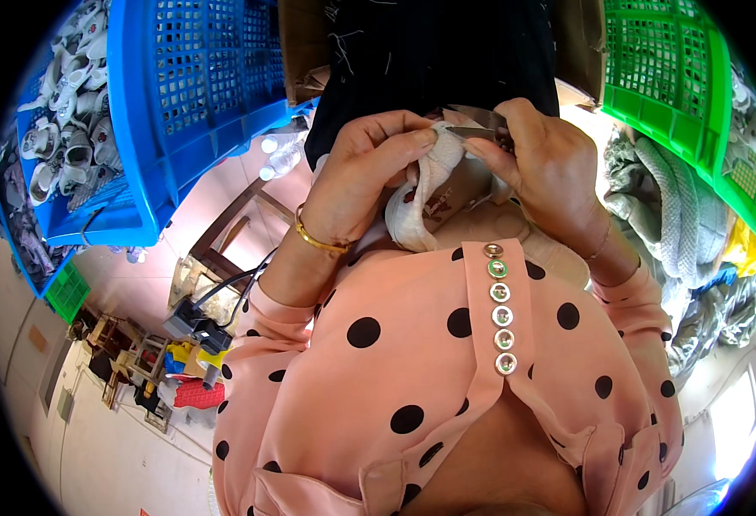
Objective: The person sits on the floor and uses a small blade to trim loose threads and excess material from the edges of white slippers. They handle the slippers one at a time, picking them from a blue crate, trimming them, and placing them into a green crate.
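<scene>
The small white shoe sits at the middle of the view, just above the row of round buttons on the person's pink dotted blouse. The left hand wraps around the shoe's left side, fingers curled and thumb pressed on its upper edge. The right hand closes in a narrow pinch on small metal snips, whose tips touch the top of the shoe. Most of the snips are hidden inside the fingers, and the far side of the shoe is covered by both hands, so its shape is hard to make out. A gold bangle rings the left wrist.

Left of the shoe, a blue crate stands tilted, and beyond it more white shoes lie heaped, cut off by the rim. Right of the shoe, a green crate stands over grey cloth. Below-left of the shoe lie a pale tiled floor and a wooden stool.
</scene>
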The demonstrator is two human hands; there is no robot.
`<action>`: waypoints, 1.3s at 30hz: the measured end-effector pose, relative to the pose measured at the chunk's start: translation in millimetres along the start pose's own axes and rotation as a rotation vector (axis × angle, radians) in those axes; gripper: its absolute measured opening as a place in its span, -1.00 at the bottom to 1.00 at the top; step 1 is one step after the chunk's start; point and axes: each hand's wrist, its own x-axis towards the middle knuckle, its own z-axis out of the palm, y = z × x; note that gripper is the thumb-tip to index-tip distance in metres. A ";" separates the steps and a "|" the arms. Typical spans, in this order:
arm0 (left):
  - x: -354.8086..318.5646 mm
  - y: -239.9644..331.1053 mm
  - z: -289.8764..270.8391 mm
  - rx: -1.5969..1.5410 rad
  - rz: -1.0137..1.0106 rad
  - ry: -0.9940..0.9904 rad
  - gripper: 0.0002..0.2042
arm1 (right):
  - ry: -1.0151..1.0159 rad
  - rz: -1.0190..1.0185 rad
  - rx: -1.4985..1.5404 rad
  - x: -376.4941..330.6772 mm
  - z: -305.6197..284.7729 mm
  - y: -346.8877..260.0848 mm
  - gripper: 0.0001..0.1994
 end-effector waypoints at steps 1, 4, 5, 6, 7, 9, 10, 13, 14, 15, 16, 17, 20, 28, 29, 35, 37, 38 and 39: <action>-1.4 -0.4 0.9 0.007 -0.009 0.011 -0.80 | -0.013 0.005 -0.001 -0.6 0.8 -0.1 -0.58; -3.6 -5.6 0.0 0.010 -0.001 0.003 -0.82 | 0.004 -0.014 -0.007 1.8 2.5 -5.1 -0.58; -3.5 -6.6 -0.4 0.009 0.007 -0.010 -0.82 | -0.021 0.018 0.059 2.1 1.2 -5.6 -0.58; -4.4 -6.6 0.4 0.017 0.005 -0.002 -0.82 | -0.045 0.049 0.125 2.1 -0.4 -6.3 -0.57; -6.1 -6.5 1.6 0.024 0.002 0.006 -0.81 | -0.069 0.081 0.192 2.0 -1.6 -6.7 -0.57; -7.1 -8.8 2.6 0.064 0.000 0.007 -0.82 | -0.095 0.111 0.323 3.1 0.7 -2.8 -0.57; -6.3 -11.1 2.7 0.096 0.000 -0.003 -0.82 | -0.107 0.127 0.389 3.3 1.3 -1.4 -0.57; -2.7 -16.8 7.7 0.139 0.022 -0.020 -0.82 | -0.102 0.402 0.985 26.2 -16.9 -10.9 -0.58; -0.8 -16.3 9.7 0.145 0.034 -0.029 -0.82 | -0.083 0.468 1.017 29.5 -21.9 -10.5 -0.58; -1.2 -13.3 8.1 0.094 0.019 -0.026 -0.82 | -0.035 0.472 0.988 32.1 -28.1 -9.6 -0.61; -2.8 -8.6 4.3 0.042 0.003 -0.023 -0.82 | -0.048 0.408 0.907 31.1 -28.5 -0.6 -0.63; -4.9 -5.0 0.6 -0.010 -0.011 -0.014 -0.82 | -0.065 0.343 0.831 30.0 -27.6 9.3 -0.64; -5.7 -0.9 -4.0 -0.053 -0.007 -0.027 -0.82 | -0.154 0.034 0.388 24.5 -33.8 23.8 -0.67; -1.2 -0.1 -7.9 -0.101 -0.019 -0.074 -0.80 | -0.405 -0.143 0.139 25.9 -36.9 25.2 -0.58; -0.5 -1.8 -7.5 -0.082 -0.010 -0.065 -0.81 | -0.417 -0.134 0.175 26.6 -35.2 23.6 -0.58; 0.3 -2.0 -5.3 -0.059 -0.007 -0.047 -0.81 | -0.440 -0.129 0.209 27.5 -28.4 22.6 -0.57; 0.6 -1.4 -5.9 -0.072 -0.014 -0.069 -0.80 | -0.447 -0.130 0.203 27.5 -28.5 22.7 -0.58; 0.7 -0.2 -6.8 -0.086 -0.021 -0.084 -0.79 | -0.455 -0.134 0.192 28.5 -29.3 22.2 -0.58; 0.9 0.5 -7.3 -0.100 -0.027 -0.100 -0.77 | -0.462 -0.137 0.181 29.1 -29.7 21.6 -0.58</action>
